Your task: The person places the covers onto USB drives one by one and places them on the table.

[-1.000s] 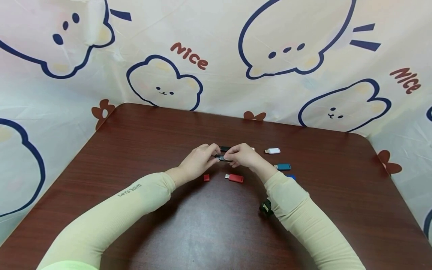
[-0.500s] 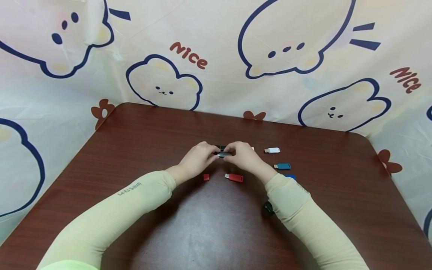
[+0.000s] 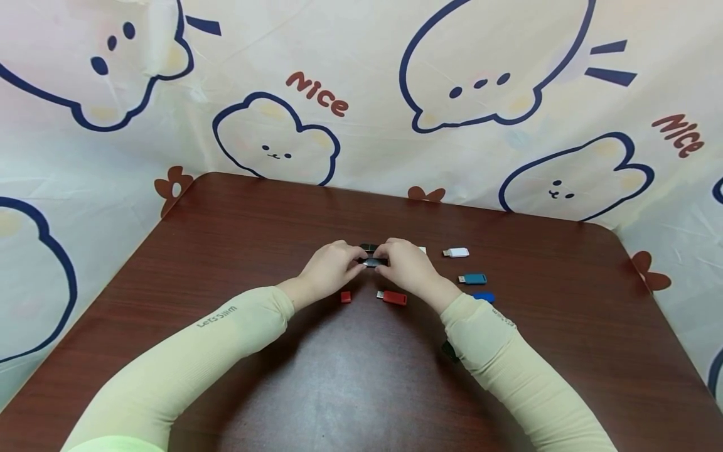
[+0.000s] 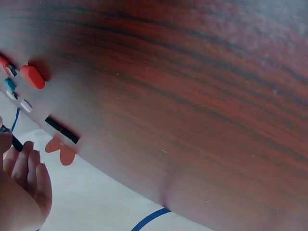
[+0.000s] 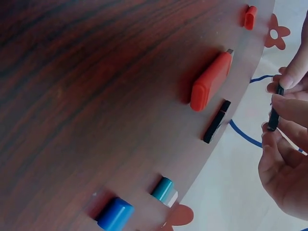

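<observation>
Near the middle of the table in the head view, both hands pinch a slim black USB stick (image 3: 374, 262). My left hand (image 3: 329, 270) grips its left end between thumb and fingers. From the other side, my right hand (image 3: 410, 269) pinches the right end. The right wrist view shows the held black stick (image 5: 273, 118) raised off the table, fingertips of both hands close together on it. Just behind the hands lies a second black stick (image 3: 369, 247), which also shows on the table in the left wrist view.
Nearer me lie a red USB stick (image 3: 393, 298) and a small red cap (image 3: 346, 297). To the right are a white stick (image 3: 456, 252), a teal stick (image 3: 473, 279) and a blue stick (image 3: 483, 297). A dark object (image 3: 449, 351) is partly hidden under the right forearm. Printed cloth borders the table.
The right hand's fingers have shifted on the held black stick, leaving more of it in sight. Its forearm has moved slightly, uncovering more of the blue stick. The left hand stays nearly still.
</observation>
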